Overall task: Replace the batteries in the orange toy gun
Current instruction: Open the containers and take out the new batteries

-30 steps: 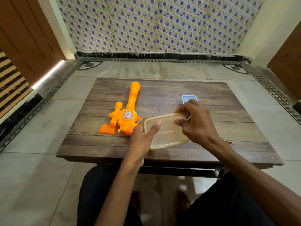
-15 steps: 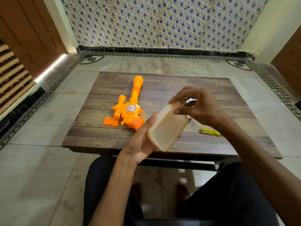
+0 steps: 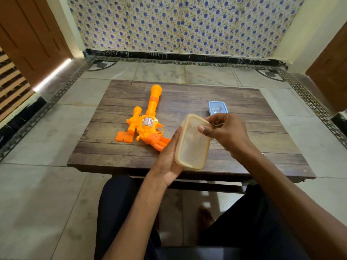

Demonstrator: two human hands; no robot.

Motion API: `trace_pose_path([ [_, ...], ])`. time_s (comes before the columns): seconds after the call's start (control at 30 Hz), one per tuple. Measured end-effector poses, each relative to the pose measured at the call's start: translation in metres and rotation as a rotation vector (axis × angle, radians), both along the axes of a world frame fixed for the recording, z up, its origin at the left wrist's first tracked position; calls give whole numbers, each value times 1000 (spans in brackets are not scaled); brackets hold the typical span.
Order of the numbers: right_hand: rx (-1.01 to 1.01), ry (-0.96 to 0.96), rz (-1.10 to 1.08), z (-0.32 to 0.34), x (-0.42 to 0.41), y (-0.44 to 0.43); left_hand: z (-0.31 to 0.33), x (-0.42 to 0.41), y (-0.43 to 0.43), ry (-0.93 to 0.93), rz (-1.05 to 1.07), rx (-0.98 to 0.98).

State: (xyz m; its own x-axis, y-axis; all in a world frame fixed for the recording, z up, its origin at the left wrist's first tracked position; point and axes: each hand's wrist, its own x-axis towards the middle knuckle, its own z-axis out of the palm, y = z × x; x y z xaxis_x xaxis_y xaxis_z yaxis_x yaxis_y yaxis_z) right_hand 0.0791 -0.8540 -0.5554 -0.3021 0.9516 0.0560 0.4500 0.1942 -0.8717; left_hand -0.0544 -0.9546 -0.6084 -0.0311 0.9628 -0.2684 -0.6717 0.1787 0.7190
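Surface [image 3: 253, 109]: carries the toy gun, plate and lid.
Toy gun [image 3: 148, 126]: left of centre, barrel towards the far edge, grip towards the near edge.
Plate [image 3: 124, 137]: flat, just left of the gun's near end.
Lid [image 3: 217, 107]: right of the gun, behind the right hand [image 3: 227, 132].
Container [image 3: 193, 143]: tilted above the near edge, between the hands; left hand [image 3: 169, 158] on its left side, right fingers [image 3: 216, 119] on its far rim.

Wooden table [image 3: 187, 94] on tiled floor [image 3: 47, 194]

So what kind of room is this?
Probably a room in someone's home. A low wooden table stands on a tiled floor, the wall has blue flower tiles, and there is a wooden door on the left.
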Motion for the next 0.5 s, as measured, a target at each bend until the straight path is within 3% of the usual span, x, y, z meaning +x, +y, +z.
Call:
trace_pose_path([
  [0.27,215,-42,-39,2,-3,-5,1,0,0,100,101,77],
  [0.5,140,101,158,10,8,6,0,-2,2,52,42,110],
])
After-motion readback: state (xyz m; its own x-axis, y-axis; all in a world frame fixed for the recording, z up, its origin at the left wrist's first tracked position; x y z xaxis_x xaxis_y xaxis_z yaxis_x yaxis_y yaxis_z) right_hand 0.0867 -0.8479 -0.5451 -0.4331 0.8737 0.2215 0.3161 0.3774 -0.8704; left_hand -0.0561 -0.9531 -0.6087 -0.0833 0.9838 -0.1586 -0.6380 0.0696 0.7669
